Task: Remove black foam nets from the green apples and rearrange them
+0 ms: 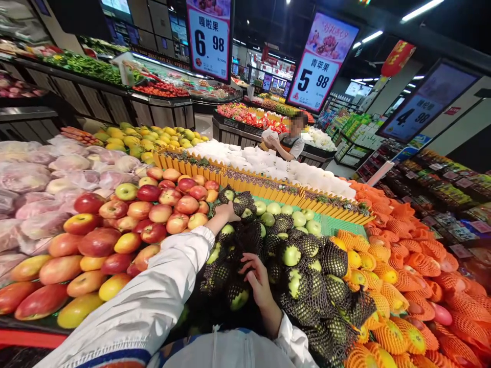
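My left hand (227, 212) reaches to the far end of the green apple pile, its fingers closed around a green apple in a black foam net (241, 203). Part of that grip is hidden. Closer to my body, my right hand (258, 283) hovers over the netted apples with its fingers slightly bent and apart, holding nothing. Beside it lie more green apples (291, 255), many in black nets. Several bare green apples (298, 219) sit at the back of the pile.
Red-yellow apples (153, 232) and larger red-yellow fruit (61, 269) lie left, near bagged fruit (25, 174). Orange-netted fruit (414, 286) fills the right. A low yellow fence (264, 186) borders the back, before white-wrapped fruit (264, 161). Another person (293, 140) stands beyond. Price screens (322, 59) hang overhead.
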Tool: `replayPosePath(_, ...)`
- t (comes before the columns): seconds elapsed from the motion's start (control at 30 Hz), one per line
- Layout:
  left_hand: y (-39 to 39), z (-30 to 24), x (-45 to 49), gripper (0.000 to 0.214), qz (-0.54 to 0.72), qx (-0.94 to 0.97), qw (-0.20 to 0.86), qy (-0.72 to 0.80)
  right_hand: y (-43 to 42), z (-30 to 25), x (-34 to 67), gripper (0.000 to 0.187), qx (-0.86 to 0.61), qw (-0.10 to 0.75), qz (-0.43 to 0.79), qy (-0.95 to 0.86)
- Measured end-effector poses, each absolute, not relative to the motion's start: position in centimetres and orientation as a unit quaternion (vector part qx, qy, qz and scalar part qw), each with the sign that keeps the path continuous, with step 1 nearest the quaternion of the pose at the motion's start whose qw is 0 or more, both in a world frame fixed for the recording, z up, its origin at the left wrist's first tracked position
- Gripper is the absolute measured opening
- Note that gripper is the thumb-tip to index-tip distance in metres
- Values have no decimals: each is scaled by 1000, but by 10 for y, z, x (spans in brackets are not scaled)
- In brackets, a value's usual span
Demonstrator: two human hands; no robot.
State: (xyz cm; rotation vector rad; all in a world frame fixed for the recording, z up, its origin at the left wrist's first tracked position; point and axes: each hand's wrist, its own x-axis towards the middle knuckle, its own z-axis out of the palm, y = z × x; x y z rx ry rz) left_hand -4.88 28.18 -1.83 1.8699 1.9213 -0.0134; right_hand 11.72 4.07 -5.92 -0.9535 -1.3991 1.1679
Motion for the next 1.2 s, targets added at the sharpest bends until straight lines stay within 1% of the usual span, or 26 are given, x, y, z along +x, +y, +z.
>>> replayPosePath(0.17,295,-27,-54,116,-27,665,244,705,44,-62,120,46,-398,512,485,-587)
replayPosePath(0.37,285,-37,-71,124,21,702,251,666,46,-59,122,41,-425,478,460,-615)
replayPosePath(0.43,274,-39,-77,122,55,720,246,647,48,-60,120,37,-451,439,452,-632)
replayPosePath(0.53,245,-35,-94,107,110,743,227,620,51,-65,117,28,-476,356,431,-679)
replayPosePath(0.63,202,-27,-128,88,200,747,177,608,54,-73,115,19,-479,304,379,-731)
replayPosePath(0.67,185,-25,-144,84,259,740,144,604,54,-74,114,17,-479,297,365,-741)
replayPosePath(0.73,147,-23,-183,77,353,703,66,614,54,-73,113,16,-481,296,347,-749)
replayPosePath(0.83,82,-34,-250,71,404,609,-33,682,52,-60,111,20,-482,311,310,-758)
replayPosePath(0.87,58,-41,-271,70,408,567,-57,713,50,-54,110,23,-481,316,290,-765)
replayPosePath(0.93,8,-61,-306,71,376,467,-75,797,45,-40,111,27,-473,323,252,-780)
replayPosePath(1.03,-68,-95,-335,77,327,297,-56,895,34,-29,115,33,-457,306,237,-801)
replayPosePath(1.13,-131,-119,-337,72,282,157,-4,947,22,-37,119,41,-446,229,227,-835)
replayPosePath(1.2,-163,-127,-330,66,239,107,18,965,14,-49,120,51,-445,159,181,-863)
